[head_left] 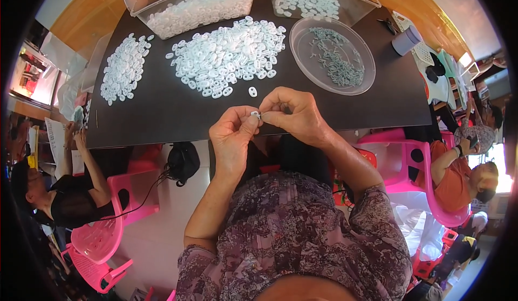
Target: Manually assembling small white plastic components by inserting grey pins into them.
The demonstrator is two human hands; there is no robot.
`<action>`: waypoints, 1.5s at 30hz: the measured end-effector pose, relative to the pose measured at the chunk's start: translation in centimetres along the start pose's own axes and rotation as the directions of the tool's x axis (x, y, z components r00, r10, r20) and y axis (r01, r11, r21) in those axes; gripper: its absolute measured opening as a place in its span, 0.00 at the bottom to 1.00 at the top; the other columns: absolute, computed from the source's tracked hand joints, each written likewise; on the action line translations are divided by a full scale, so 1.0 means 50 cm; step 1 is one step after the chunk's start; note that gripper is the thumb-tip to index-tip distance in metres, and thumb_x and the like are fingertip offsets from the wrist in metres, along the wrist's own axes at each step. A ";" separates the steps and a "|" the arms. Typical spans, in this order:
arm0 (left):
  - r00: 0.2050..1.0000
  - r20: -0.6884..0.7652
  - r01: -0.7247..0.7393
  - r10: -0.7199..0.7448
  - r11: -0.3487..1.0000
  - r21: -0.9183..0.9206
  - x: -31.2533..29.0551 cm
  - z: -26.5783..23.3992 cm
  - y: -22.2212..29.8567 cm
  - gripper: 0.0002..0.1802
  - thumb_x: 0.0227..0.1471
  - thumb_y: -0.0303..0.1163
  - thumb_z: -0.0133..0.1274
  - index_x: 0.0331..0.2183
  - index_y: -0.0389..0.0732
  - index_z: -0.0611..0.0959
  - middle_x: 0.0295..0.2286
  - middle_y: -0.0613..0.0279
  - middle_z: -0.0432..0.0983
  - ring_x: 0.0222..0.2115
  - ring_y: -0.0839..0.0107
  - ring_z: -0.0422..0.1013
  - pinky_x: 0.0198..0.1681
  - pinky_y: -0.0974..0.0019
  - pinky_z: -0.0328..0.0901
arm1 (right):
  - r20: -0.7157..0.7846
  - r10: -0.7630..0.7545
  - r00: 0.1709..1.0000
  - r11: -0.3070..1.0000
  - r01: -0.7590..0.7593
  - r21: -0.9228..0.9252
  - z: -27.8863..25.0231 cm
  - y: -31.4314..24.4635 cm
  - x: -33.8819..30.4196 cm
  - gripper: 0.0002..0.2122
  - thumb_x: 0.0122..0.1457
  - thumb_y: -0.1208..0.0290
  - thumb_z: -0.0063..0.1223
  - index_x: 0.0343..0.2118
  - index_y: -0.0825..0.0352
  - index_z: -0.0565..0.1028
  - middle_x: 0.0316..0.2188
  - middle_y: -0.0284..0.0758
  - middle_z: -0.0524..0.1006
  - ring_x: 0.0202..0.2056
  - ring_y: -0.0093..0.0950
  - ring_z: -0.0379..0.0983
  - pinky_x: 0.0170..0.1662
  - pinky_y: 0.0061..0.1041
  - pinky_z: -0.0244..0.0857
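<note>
head view: left hand (233,136) and right hand (291,112) pinch small white ring (255,115) between fingertips, just short of white ring pile (229,55). step looks like fitting piece into ring. next likely needs grey pin from round dish (302,69) beyond right hand.

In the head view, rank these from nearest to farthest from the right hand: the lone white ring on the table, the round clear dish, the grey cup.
From the right hand:
1. Lone white ring, just beyond the fingers, slightly left.
2. Round clear dish, ahead and right.
3. Grey cup, far right corner.
</note>
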State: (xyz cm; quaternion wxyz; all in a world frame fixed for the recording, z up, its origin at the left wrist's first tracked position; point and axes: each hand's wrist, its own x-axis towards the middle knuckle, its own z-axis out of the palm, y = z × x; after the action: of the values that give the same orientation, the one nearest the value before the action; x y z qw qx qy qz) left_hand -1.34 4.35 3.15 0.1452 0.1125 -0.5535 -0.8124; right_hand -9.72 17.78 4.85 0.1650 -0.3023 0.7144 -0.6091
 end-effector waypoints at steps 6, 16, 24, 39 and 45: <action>0.991 -0.028 -0.128 0.134 0.977 0.169 -0.011 0.003 -0.014 0.06 0.50 0.25 0.54 0.31 0.32 0.78 0.23 0.67 0.73 0.22 0.83 0.64 0.25 0.81 0.59 | 0.012 0.070 0.997 0.996 -0.070 -0.047 0.004 -0.014 -0.005 0.05 0.50 0.78 0.56 0.29 0.70 0.74 0.23 0.26 0.73 0.26 0.11 0.66 0.29 0.13 0.61; 0.981 -0.110 -0.141 0.157 0.980 0.140 -0.016 -0.001 -0.011 0.06 0.50 0.24 0.53 0.31 0.31 0.79 0.23 0.67 0.74 0.21 0.84 0.65 0.24 0.81 0.60 | -0.055 0.085 0.995 0.993 -0.080 0.085 0.036 -0.001 -0.006 0.05 0.51 0.80 0.55 0.31 0.72 0.74 0.26 0.28 0.75 0.28 0.14 0.69 0.32 0.14 0.64; 0.980 -0.126 -0.134 0.154 0.979 0.156 -0.021 -0.011 -0.012 0.07 0.50 0.24 0.53 0.32 0.31 0.80 0.24 0.67 0.75 0.21 0.84 0.65 0.23 0.82 0.59 | -0.079 0.028 0.997 0.995 -0.020 0.094 0.050 0.002 -0.009 0.05 0.51 0.80 0.54 0.31 0.72 0.73 0.24 0.30 0.75 0.27 0.14 0.70 0.29 0.15 0.64; 0.988 -0.118 -0.078 0.097 0.985 0.155 -0.019 -0.033 -0.012 0.05 0.50 0.22 0.52 0.31 0.31 0.79 0.23 0.65 0.75 0.20 0.82 0.65 0.23 0.80 0.60 | -0.124 -0.021 0.992 1.000 0.022 0.006 0.072 0.014 -0.006 0.05 0.51 0.79 0.54 0.31 0.71 0.73 0.25 0.31 0.74 0.26 0.15 0.69 0.29 0.16 0.64; 0.985 -0.171 -0.021 0.032 0.997 0.070 0.031 -0.073 0.038 0.05 0.49 0.23 0.53 0.30 0.31 0.79 0.24 0.59 0.76 0.19 0.78 0.67 0.22 0.77 0.61 | -0.213 -0.103 0.972 0.994 0.091 -0.064 0.081 0.008 -0.016 0.04 0.50 0.78 0.55 0.30 0.70 0.74 0.28 0.33 0.75 0.29 0.20 0.71 0.33 0.21 0.65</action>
State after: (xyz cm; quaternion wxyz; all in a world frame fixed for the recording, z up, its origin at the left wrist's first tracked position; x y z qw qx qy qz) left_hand -1.35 0.00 3.55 0.1992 0.1796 -0.5677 -0.7783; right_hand -6.72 15.19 3.54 0.0484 -0.2733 0.7284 -0.6264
